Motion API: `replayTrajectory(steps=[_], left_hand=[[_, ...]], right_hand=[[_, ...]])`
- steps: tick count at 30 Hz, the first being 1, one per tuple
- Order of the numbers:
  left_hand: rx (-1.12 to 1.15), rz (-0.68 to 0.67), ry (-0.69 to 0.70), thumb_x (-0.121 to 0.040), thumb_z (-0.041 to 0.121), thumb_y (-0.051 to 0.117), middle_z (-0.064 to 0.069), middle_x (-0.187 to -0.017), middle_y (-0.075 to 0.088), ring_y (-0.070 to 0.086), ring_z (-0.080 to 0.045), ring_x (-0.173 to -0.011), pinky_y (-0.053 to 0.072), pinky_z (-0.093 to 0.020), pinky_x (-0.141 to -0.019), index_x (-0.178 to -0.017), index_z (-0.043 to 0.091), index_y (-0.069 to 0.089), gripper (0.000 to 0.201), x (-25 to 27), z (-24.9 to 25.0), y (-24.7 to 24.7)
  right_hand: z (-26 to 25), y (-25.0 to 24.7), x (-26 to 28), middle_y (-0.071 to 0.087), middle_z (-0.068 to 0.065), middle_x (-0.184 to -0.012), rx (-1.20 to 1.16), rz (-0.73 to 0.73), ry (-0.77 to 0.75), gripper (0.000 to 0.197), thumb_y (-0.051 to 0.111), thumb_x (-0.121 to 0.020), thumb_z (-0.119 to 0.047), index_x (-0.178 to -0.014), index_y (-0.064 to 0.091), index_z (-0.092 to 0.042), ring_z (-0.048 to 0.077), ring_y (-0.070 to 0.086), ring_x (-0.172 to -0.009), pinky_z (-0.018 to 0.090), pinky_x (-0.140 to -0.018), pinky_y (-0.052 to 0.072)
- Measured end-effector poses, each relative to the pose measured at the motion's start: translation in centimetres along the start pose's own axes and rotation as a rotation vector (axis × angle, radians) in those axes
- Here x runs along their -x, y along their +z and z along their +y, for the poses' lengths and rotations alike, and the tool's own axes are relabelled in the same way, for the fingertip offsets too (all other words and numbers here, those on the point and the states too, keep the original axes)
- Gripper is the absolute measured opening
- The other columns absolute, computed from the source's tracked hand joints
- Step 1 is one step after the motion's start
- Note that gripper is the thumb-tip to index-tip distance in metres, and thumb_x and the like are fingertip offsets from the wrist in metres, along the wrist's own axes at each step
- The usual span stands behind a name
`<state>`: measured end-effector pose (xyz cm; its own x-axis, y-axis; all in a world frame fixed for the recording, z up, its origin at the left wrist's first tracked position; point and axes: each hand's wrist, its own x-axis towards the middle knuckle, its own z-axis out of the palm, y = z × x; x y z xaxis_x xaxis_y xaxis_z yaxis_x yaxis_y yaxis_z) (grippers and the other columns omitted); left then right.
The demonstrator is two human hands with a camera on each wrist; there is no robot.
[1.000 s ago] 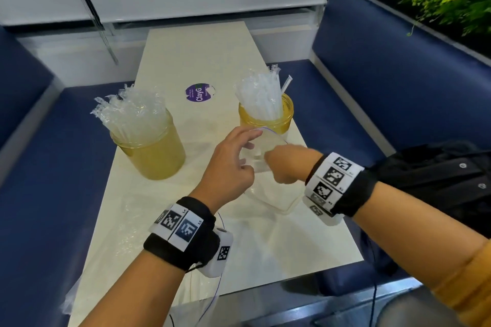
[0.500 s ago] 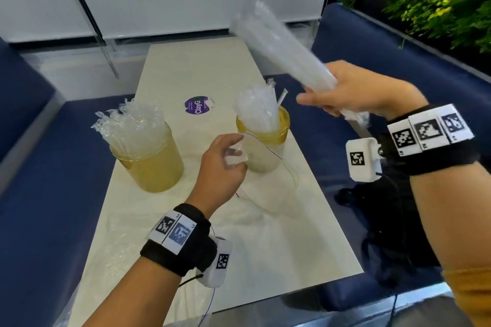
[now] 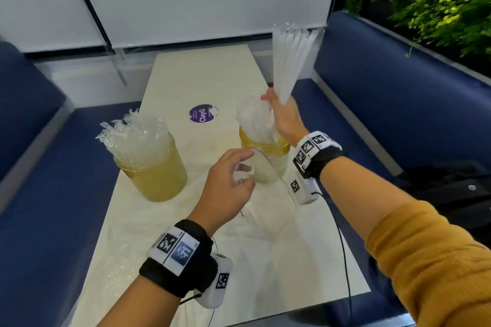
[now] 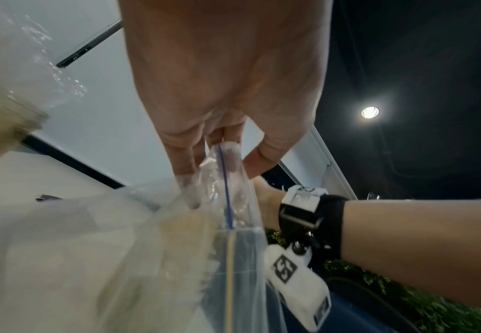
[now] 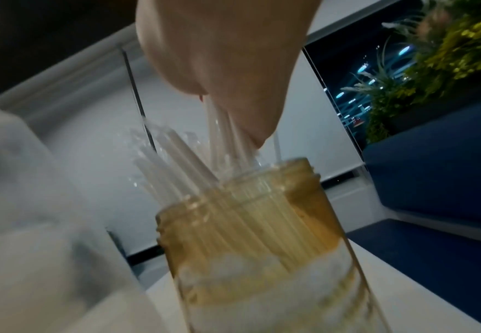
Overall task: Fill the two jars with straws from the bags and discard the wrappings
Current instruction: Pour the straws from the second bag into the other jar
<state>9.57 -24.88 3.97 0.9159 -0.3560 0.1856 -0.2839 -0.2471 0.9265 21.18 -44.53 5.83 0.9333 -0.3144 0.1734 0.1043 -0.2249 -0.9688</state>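
a bundle of wrapped straws (image 3: pixel 289 61) is held upright in the right hand (image 3: pixel 285 117), fingers curled round its lower end, just above the right jar (image 3: pixel 264 152). from the head view the bundle is seen fanning out at the top, thin, white and translucent. only in the right wrist view is the bottom of the bundle (image 5: pixel 225 135) seen reaching down to the jar's mouth (image 5: pixel 262 180) among the straws already standing there; the jar is shown as amber-tinted clear plastic with a threaded neck, the straws visible through its wall as pale vertical lines.

the clear zip bag (image 3: pixel 268 194) is pinched at its top edge by the left hand (image 3: pixel 225 188), in front of the right jar. the pinch is shown closely in the left wrist view alone: the fingers (image 4: pixel 185 157) are closed on the crinkled, glossy film, with a thin blue line (image 4: pixel 225 191) running along the bag's opening.

the left jar (image 3: pixel 152 167), wider and also amber, is seen only from the head, packed with straws in crinkled wrappers. both jars stand on the cream counter (image 3: pixel 202 74), where a round purple sticker (image 3: pixel 202 113) is stuck between them, further back
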Motion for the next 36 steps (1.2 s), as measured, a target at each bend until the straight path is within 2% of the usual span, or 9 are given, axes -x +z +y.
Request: replayTrajectory(steps=[3, 5, 14, 20, 24, 27, 29, 32, 36], left_hand=[[-0.004, 0.021, -0.012, -0.085, -0.009, 0.057, 0.008, -0.128, 0.057, 0.067, -0.012, -0.106, 0.053, -0.018, -0.068, -0.13, 0.014, 0.062, 0.051, 0.0, -0.5, -0.3], [-0.007, 0.031, -0.016, -0.084, -0.01, 0.056, 0.009, -0.128, 0.058, 0.067, -0.011, -0.105, 0.053, -0.019, -0.068, -0.13, 0.014, 0.062, 0.052, 0.1, -0.7, -0.4], [0.01, 0.041, -0.018, -0.084, -0.01, 0.057, 0.01, -0.127, 0.059, 0.068, -0.01, -0.103, 0.049, -0.017, -0.064, -0.128, 0.016, 0.063, 0.052, -0.2, -0.8, -0.4], [0.007, 0.038, -0.029, -0.084, -0.008, 0.058, 0.011, -0.127, 0.059, 0.069, -0.009, -0.102, 0.052, -0.019, -0.069, -0.129, 0.016, 0.063, 0.051, -0.3, -0.8, -0.3], [0.017, 0.042, -0.028, -0.084, -0.008, 0.058, 0.01, -0.126, 0.06, 0.069, -0.007, -0.1, 0.053, -0.019, -0.069, -0.128, 0.015, 0.064, 0.05, -0.4, -0.7, -0.2], [0.031, 0.039, -0.025, -0.085, -0.009, 0.058, 0.011, -0.126, 0.06, 0.069, -0.007, -0.101, 0.053, -0.018, -0.068, -0.128, 0.017, 0.064, 0.05, -0.3, -0.5, -0.3], [0.04, 0.044, -0.023, -0.085, -0.009, 0.058, 0.011, -0.126, 0.06, 0.069, -0.008, -0.101, 0.051, -0.016, -0.066, -0.128, 0.017, 0.064, 0.051, -0.4, -0.6, -0.5], [0.049, 0.056, -0.027, -0.085, -0.009, 0.059, 0.01, -0.126, 0.059, 0.069, -0.009, -0.102, 0.05, -0.016, -0.063, -0.128, 0.017, 0.064, 0.051, -0.5, -0.8, -0.8], [0.052, 0.053, -0.03, -0.085, -0.009, 0.059, 0.01, -0.126, 0.06, 0.069, -0.009, -0.102, 0.051, -0.016, -0.065, -0.128, 0.017, 0.064, 0.051, -0.4, -0.7, -0.7]], right_hand=[[2.2, 0.8, 0.0, 0.059, 0.004, -0.123, 0.063, 0.024, 0.029, 0.056, 0.052, -0.093, -0.06, -0.125, 0.059, -0.014, 0.019, 0.057, -0.118, 0.04, -0.104, 0.047], [3.3, 1.2, -0.1, 0.056, 0.009, -0.126, 0.143, 0.06, -0.021, 0.06, 0.054, -0.088, -0.066, -0.121, 0.06, -0.016, 0.026, 0.055, -0.12, 0.048, -0.103, 0.048], [2.6, 0.5, 0.3, 0.065, -0.002, -0.094, 0.11, 0.201, -0.087, 0.029, 0.077, -0.082, -0.039, -0.097, 0.063, -0.019, 0.014, 0.064, -0.085, 0.033, -0.075, 0.056], [0.9, -0.1, -0.4, 0.065, -0.007, -0.112, 0.013, 0.273, -0.201, 0.047, 0.08, -0.079, -0.043, -0.116, 0.061, -0.023, 0.01, 0.063, -0.106, 0.028, -0.093, 0.053], [1.8, 0.2, -0.5, 0.052, 0.002, -0.135, 0.222, 0.138, -0.174, 0.045, 0.046, -0.099, -0.049, -0.136, 0.053, -0.024, 0.019, 0.042, -0.131, 0.037, -0.112, 0.035], [3.1, 0.6, 0.1, 0.04, 0.004, -0.147, 0.352, 0.108, -0.188, 0.055, 0.034, -0.1, -0.054, -0.144, 0.046, -0.023, 0.021, 0.026, -0.14, 0.033, -0.115, 0.022], [2.7, 0.5, 0.2, 0.044, 0.001, -0.142, 0.328, 0.148, -0.225, 0.048, 0.047, -0.101, -0.049, -0.14, 0.05, -0.022, 0.019, 0.031, -0.135, 0.038, -0.114, 0.031], [1.8, 0.2, 0.1, 0.053, -0.006, -0.127, 0.285, 0.242, -0.324, 0.055, 0.07, -0.085, -0.053, -0.129, 0.058, -0.024, 0.013, 0.044, -0.12, 0.035, -0.101, 0.044], [0.9, -0.3, 0.3, 0.049, -0.008, -0.133, 0.281, 0.228, -0.409, 0.08, 0.083, -0.07, -0.058, -0.136, 0.052, -0.025, 0.013, 0.044, -0.125, 0.019, -0.1, 0.037]])
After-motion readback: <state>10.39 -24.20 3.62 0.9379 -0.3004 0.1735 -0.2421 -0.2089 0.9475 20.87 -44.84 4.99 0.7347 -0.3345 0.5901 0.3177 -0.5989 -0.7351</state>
